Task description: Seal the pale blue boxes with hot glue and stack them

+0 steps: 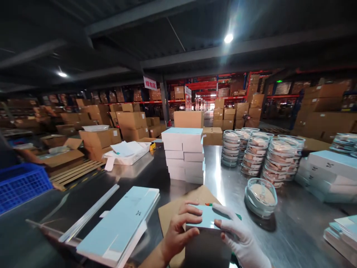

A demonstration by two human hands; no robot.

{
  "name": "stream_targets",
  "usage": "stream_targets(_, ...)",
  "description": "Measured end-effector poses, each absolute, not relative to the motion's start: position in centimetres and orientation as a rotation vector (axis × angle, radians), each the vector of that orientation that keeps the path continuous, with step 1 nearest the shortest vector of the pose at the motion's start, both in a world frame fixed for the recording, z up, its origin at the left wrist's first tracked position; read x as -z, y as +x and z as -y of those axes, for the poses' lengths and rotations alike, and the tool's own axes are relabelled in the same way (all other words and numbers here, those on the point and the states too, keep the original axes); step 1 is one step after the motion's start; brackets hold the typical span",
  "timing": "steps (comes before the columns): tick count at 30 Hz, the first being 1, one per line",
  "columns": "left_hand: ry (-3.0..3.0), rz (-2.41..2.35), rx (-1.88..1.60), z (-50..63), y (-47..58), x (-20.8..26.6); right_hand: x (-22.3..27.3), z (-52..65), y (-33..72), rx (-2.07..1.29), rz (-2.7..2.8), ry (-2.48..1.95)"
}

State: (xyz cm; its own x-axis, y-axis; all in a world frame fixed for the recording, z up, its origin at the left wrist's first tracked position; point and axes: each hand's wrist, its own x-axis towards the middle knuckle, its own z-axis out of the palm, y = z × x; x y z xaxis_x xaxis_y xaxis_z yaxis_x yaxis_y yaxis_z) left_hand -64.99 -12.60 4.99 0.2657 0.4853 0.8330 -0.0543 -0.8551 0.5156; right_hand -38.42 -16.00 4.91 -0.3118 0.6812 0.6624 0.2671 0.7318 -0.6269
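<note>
Both hands close on a small pale-blue box (205, 217) low in the middle of the view. The bare left hand (178, 232) grips its left end, fingers curled over the top and thumb along the near side. The right hand (241, 238) (in a white glove) clasps the right end, fingers laid across the top. The box sits over a brown cardboard sheet (178, 208) on the steel table (292, 230). Just right of it lies a single clear dish (260, 196). Behind stand a stack of white boxes (184, 154) and stacks of dishes (262, 154). A flat blue carton (122, 223) lies to the left. A blue crate (22, 184) sits at the far left.
</note>
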Motion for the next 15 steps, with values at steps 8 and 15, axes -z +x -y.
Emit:
stream_targets(8, 2.879, -0.786, -0.685, 14.6, -65.5, -12.6, -5.9, 14.0, -37.2, -0.380, 2.163, -0.936)
stream_targets(15, 1.323, -1.369, -1.830, 11.7, -70.1, -10.3, -3.9, 6.8, -22.6, 0.261, 1.537, -1.779)
